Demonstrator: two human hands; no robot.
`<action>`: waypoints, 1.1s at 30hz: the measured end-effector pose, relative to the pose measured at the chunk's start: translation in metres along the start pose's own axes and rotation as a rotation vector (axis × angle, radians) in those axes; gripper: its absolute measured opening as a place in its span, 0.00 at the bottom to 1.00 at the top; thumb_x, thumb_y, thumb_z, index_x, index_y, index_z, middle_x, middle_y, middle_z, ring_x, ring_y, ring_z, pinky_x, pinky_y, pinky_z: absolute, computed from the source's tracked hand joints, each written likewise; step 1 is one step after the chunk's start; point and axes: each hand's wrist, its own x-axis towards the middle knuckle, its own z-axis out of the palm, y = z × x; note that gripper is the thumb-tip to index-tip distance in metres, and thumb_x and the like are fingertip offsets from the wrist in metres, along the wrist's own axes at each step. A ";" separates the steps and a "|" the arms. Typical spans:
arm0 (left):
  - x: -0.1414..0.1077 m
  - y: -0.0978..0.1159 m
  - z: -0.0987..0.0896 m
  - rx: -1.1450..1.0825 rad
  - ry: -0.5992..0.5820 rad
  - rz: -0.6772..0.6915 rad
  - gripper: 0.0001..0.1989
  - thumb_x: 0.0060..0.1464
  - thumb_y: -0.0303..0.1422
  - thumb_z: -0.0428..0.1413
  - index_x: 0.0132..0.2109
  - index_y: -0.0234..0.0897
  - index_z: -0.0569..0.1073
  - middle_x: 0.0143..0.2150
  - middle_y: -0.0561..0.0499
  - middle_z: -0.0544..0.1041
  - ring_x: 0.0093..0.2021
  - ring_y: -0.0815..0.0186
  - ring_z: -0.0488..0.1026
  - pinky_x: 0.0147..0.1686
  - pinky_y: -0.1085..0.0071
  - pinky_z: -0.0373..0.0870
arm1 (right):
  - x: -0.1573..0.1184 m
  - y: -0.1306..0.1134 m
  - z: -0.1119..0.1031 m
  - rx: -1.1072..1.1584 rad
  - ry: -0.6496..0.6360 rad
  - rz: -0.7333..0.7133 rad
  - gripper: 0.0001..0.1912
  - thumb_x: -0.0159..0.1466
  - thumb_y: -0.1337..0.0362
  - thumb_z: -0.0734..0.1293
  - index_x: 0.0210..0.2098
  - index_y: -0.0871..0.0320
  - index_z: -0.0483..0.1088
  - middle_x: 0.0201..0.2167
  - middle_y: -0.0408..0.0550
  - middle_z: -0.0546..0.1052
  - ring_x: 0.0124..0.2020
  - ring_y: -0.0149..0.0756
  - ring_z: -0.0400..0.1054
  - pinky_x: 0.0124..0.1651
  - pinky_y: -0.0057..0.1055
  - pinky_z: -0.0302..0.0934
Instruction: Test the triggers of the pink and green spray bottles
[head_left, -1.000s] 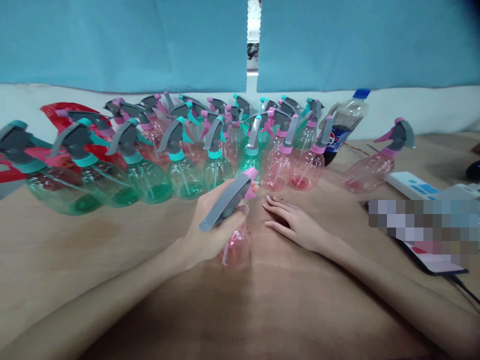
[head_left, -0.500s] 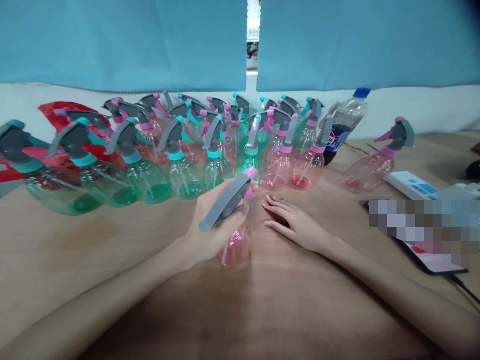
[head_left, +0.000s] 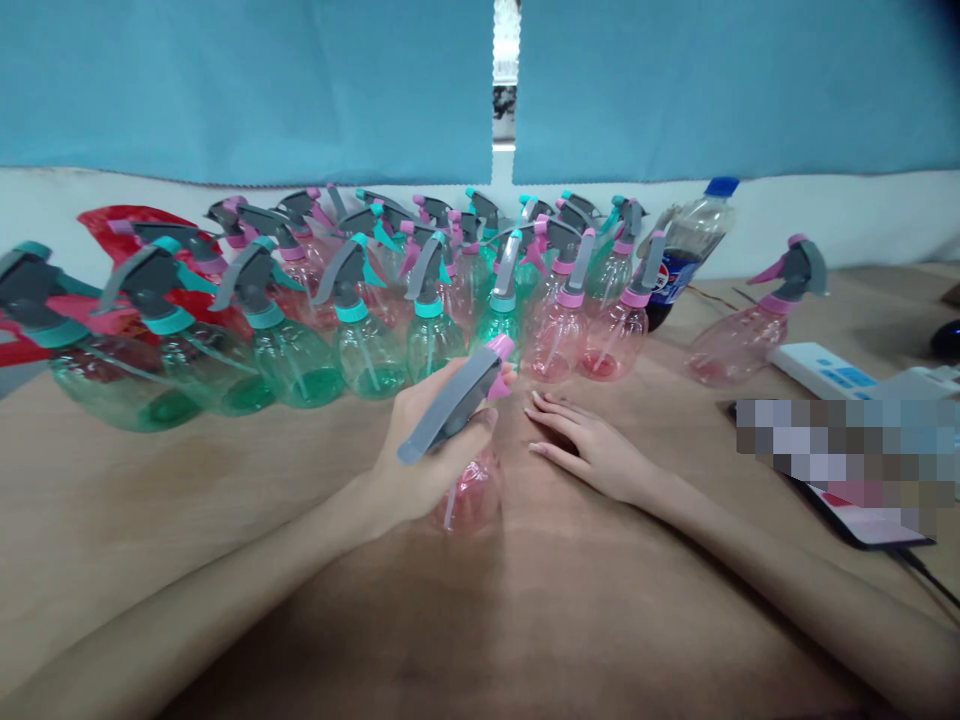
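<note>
My left hand (head_left: 424, 440) is wrapped round the neck of a pink spray bottle (head_left: 472, 495) with a grey and pink trigger head, upright on the wooden table (head_left: 570, 600). My right hand (head_left: 589, 445) lies palm down on the table to the right of that bottle, fingers apart, holding nothing. Just behind both hands are a green spray bottle (head_left: 499, 325) with a turquoise collar and two pink ones, the nearer to centre (head_left: 555, 340) and the other (head_left: 615, 340) beside it.
Rows of green (head_left: 300, 370) and pink spray bottles stretch across the back and left. A cola bottle (head_left: 679, 265), a separate pink spray bottle (head_left: 739, 342), a white power strip (head_left: 821, 372) and a phone (head_left: 870, 520) with a cable are on the right. Red plastic (head_left: 127, 220) lies back left.
</note>
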 end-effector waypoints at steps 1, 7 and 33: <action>0.000 0.000 0.000 0.002 -0.004 0.001 0.08 0.51 0.25 0.51 0.39 0.38 0.70 0.27 0.57 0.61 0.27 0.69 0.58 0.29 0.70 0.58 | 0.000 0.000 0.000 -0.002 -0.001 0.000 0.29 0.69 0.49 0.57 0.62 0.59 0.62 0.65 0.55 0.62 0.67 0.46 0.54 0.66 0.50 0.53; -0.001 -0.002 0.000 0.004 -0.017 0.001 0.11 0.53 0.26 0.52 0.43 0.37 0.73 0.29 0.56 0.64 0.26 0.69 0.58 0.29 0.70 0.58 | 0.000 0.001 0.001 -0.005 -0.007 0.001 0.29 0.69 0.49 0.57 0.62 0.59 0.63 0.65 0.55 0.62 0.67 0.46 0.54 0.66 0.50 0.53; -0.001 0.001 -0.007 -0.006 -0.066 0.097 0.06 0.48 0.25 0.50 0.34 0.37 0.70 0.30 0.55 0.71 0.29 0.69 0.68 0.30 0.71 0.65 | 0.000 0.002 0.001 0.016 0.000 -0.003 0.29 0.69 0.48 0.57 0.63 0.58 0.62 0.65 0.54 0.63 0.67 0.46 0.53 0.66 0.50 0.53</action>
